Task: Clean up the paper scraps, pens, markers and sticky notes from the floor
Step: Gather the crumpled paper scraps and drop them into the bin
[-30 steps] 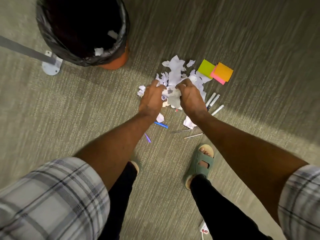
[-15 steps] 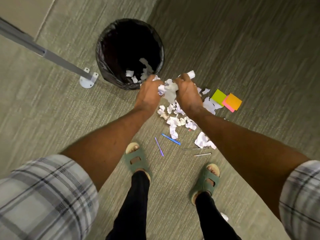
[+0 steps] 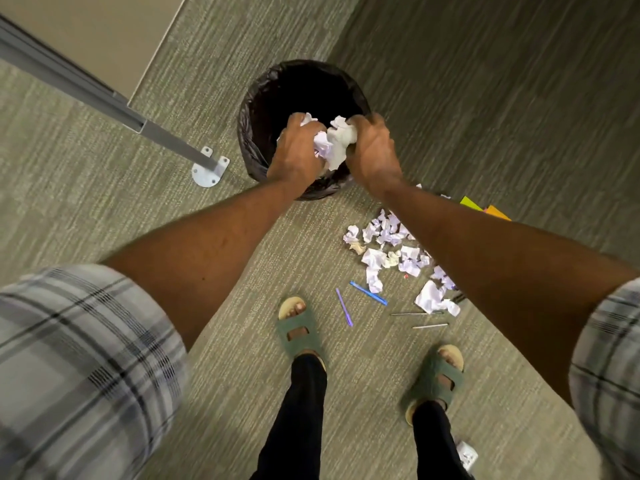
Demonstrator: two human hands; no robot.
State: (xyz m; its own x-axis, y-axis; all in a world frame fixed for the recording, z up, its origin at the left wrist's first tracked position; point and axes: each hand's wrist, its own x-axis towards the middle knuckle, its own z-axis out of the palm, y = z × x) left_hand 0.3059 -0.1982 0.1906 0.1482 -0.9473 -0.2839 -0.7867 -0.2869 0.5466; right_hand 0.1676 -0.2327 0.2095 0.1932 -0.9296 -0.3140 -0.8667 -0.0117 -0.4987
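1. Left hand (image 3: 294, 152) over the bin (image 3: 254, 109), fingers curled tight on a wad (image 3: 334, 142) of crumpled paper.
2. Right hand (image 3: 372, 150) pressed against the same wad from the other side, fingers likewise clenched on it; wad squeezed between both hands, above the bin's near half.
3. Bin lined with a black bag, standing on the carpet (image 3: 225, 375) just beside a grey post (image 3: 104, 97) with a round foot plate.
4. More scraps (image 3: 388, 251) loose on the carpet, near the bin and right of the feet, partly hidden behind the right forearm.
5. Blue pen (image 3: 368, 293) and purple pen (image 3: 344, 307) lying near each other just below the scraps, apart, both slanted.
6. Two thin grey sticks (image 3: 417, 313) below the largest scrap, roughly level; kind unclear.
7. Sticky notes (image 3: 485, 208), green and orange corners only, peeking out beyond the right forearm, well apart from the pens.
8. Green sandals (image 3: 299, 329) planted on the carpet, one on each side of the pens.
9. Small white object by the right heel, too blurred to name.
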